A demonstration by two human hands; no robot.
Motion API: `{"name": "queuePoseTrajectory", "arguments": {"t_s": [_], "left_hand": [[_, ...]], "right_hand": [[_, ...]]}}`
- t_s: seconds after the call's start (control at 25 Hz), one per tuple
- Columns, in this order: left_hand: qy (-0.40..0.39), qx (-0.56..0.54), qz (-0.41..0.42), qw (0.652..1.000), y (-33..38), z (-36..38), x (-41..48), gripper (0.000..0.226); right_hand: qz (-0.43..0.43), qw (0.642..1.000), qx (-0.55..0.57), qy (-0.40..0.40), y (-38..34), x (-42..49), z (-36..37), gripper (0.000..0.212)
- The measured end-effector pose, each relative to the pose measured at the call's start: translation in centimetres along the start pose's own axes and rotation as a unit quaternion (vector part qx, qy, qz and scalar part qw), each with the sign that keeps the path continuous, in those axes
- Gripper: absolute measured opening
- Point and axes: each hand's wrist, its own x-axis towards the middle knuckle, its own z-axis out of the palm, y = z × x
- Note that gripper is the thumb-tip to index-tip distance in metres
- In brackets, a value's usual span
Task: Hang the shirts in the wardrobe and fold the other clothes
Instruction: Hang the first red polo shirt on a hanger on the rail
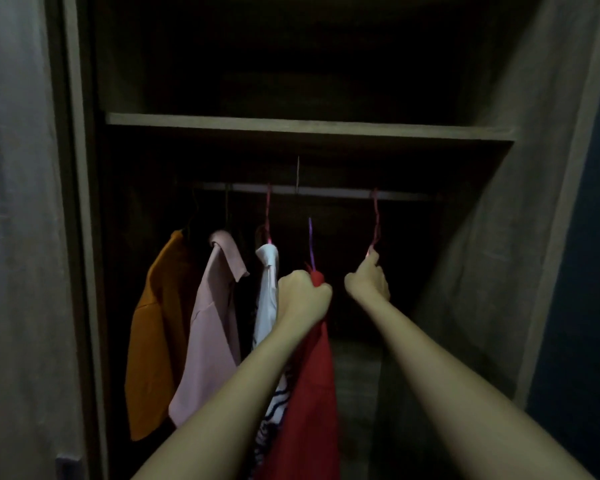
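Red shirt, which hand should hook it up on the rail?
Probably the left. The left hand grips the red shirt by its hanger, whose purple hook points up just under the rail. The right hand holds a pink hanger hooked on the rail.

**One head view, close on the wardrobe (499, 237)**

You see everything from your own head camera. It faces forward into the open wardrobe, at arm's length from the rail (326, 191), which sits mid-frame under the shelf (309, 128). The wide lens takes in both its sides.
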Motion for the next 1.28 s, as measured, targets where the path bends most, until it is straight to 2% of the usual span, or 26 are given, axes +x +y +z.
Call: {"name": "queuePoseTrajectory", "arguments": {"t_s": [0.12, 0.24, 0.4, 0.6, 0.72, 0.8, 0.92, 1.0, 1.08, 1.2, 1.28], "left_hand": [[0.005, -0.013, -0.016, 1.0, 2.2, 1.2, 2.9, 0.02], [0.013, -0.021, -0.012, 1.0, 4.8, 1.2, 5.4, 0.027], [0.021, 0.003, -0.006, 1.0, 6.0, 2.3, 8.1, 0.015], [0.0, 0.014, -0.044, 0.999, 4.3, 4.6, 8.6, 0.028], [-0.066, 0.013, -0.078, 0.995, 4.1, 6.1, 7.3, 0.05], [-0.082, 0.019, -0.08, 0.993, 3.9, 7.0, 6.4, 0.058], [-0.078, 0.028, -0.062, 0.995, 3.5, 7.0, 6.2, 0.063], [-0.05, 0.014, -0.032, 0.998, 3.4, 5.8, 5.9, 0.065], [0.018, -0.029, 0.009, 0.999, 2.5, 3.9, 4.6, 0.056], [0.108, -0.072, 0.07, 0.989, -1.6, -0.3, 0.9, 0.043], [0.15, -0.037, 0.099, 0.983, -6.7, -3.4, -1.8, 0.039]], "right_hand": [[-0.027, 0.998, -0.042, -0.04, 1.6, 0.9, -1.8, 0.074], [-0.061, 0.994, -0.072, -0.053, 2.4, 1.9, -3.4, 0.074], [-0.099, 0.989, -0.077, -0.072, 2.7, 2.0, -4.7, 0.074], [-0.112, 0.988, -0.063, -0.087, 3.2, 1.3, -5.1, 0.078], [-0.114, 0.987, -0.075, -0.083, 3.4, 0.9, -5.1, 0.079], [-0.111, 0.987, -0.087, -0.075, 3.5, 0.5, -5.3, 0.078], [-0.134, 0.982, -0.131, -0.003, 3.5, -0.9, -5.9, 0.071], [-0.204, 0.963, -0.155, 0.085, 3.2, -2.0, -6.0, 0.065], [-0.271, 0.946, -0.132, 0.122, 2.4, -3.5, -5.1, 0.061], [-0.33, 0.937, -0.064, 0.1, 0.8, -6.7, -1.5, 0.056], [-0.364, 0.929, -0.025, 0.062, -0.3, -9.7, 2.4, 0.053]]}}
